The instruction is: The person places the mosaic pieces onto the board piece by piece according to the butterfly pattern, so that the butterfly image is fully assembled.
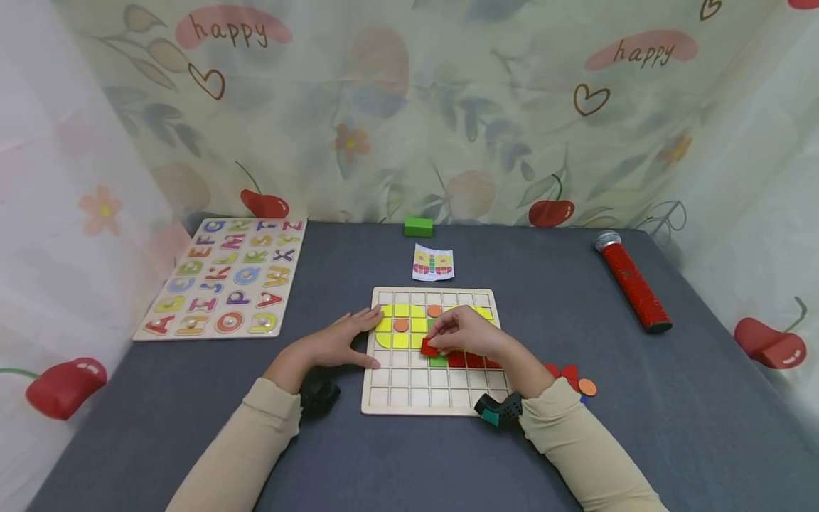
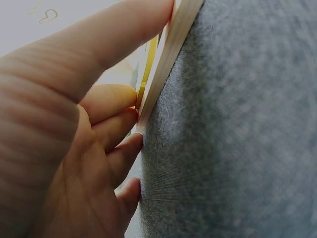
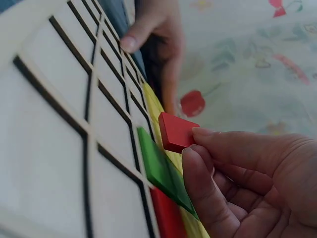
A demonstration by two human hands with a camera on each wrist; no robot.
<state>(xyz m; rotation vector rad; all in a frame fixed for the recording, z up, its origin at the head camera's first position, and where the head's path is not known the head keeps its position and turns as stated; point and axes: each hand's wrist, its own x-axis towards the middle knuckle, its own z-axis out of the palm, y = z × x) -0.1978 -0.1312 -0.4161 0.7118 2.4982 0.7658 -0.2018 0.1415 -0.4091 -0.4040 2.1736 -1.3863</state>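
One red tile (image 3: 177,133) in the right hand's (image 1: 470,333) pinch, left hand's (image 1: 339,340) fingers spread at the grid board's (image 1: 398,397) left edge

“happy” (image 1: 233,30) — written twice — on floral curtain (image 1: 422,128), letters A (image 1: 158,326), H (image 1: 191,326), O (image 1: 229,322), U (image 1: 262,323) along alphabet board's (image 1: 211,333) near edge

Play space, printed curtain (image 1: 409,128), alphabet board (image 1: 246,323)
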